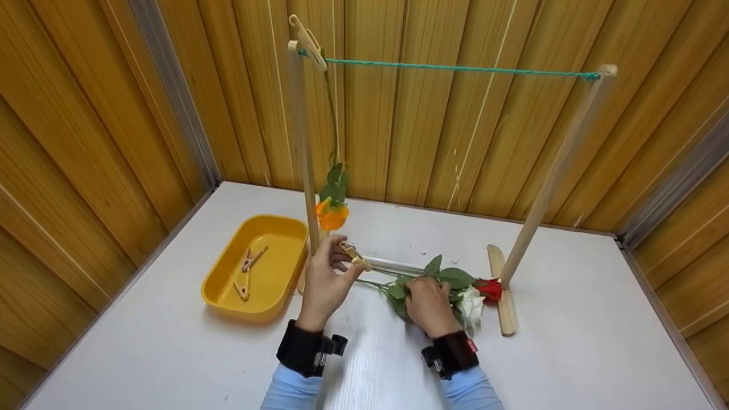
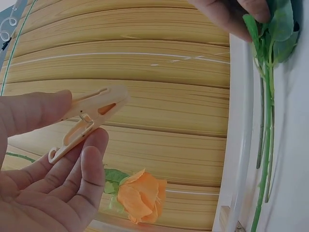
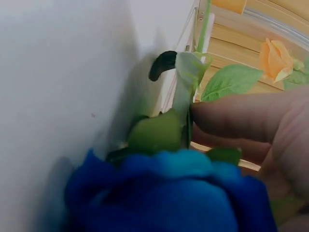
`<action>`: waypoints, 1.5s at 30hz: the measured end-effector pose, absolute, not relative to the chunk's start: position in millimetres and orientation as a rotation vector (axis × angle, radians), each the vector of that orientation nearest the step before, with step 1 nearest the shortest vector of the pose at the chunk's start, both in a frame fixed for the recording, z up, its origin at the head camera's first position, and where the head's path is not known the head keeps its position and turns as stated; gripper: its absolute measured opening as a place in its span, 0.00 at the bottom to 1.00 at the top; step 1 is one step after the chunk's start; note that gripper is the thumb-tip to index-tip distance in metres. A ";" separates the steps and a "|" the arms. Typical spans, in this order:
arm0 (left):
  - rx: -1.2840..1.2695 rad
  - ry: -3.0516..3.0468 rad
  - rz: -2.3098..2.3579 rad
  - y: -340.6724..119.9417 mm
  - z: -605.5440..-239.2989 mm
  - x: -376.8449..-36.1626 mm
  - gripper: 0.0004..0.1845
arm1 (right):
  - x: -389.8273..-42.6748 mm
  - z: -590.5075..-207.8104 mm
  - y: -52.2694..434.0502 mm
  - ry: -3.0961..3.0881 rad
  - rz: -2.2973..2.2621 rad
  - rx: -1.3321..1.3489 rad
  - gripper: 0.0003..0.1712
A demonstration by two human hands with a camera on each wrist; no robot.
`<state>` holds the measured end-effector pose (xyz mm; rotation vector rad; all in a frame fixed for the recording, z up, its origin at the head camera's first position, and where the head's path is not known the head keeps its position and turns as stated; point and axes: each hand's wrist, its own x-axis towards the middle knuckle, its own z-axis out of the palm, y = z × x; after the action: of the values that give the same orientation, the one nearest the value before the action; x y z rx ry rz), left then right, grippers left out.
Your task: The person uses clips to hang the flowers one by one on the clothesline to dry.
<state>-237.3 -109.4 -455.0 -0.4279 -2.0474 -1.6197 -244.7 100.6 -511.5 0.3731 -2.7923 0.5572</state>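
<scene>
Blue rose [image 3: 169,193] closest; left hand [image 1: 327,282] pinches clothespin [image 2: 91,123]; right hand [image 1: 428,304] amid leaves [image 1: 455,277], hold unclear; overlap could snag stems [image 2: 263,179].

- Head: high above the white table [image 1: 142,341], facing forward and down toward the wood-panelled wall [image 1: 427,142]; the farthest, widest view.
- Left wrist: close to the clothespin [image 2: 96,102], facing the wall, turned sideways so the table stands at right.
- Right wrist: very near the blue rose [image 3: 169,193], table at left.
- All three share the orange rose [image 1: 332,216]; head and left wrist share the clothespin.
</scene>
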 end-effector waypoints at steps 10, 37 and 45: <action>-0.414 -2.066 -1.612 -109.9 -454.5 -237.0 0.28 | -252.5 -509.2 109.6 -2.596 0.675 0.353 0.07; -0.398 -2.057 -1.613 -109.4 -454.0 -236.7 0.28 | -259.5 -500.5 128.9 -2.438 0.710 0.394 0.09; -0.400 -2.056 -1.607 -109.6 -455.1 -236.5 0.27 | -258.7 -495.7 136.5 -2.366 0.755 0.388 0.07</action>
<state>-236.5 -109.6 -455.1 -0.3997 -2.0557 -1.6069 -258.7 136.5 -495.7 0.3884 -2.3659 0.7548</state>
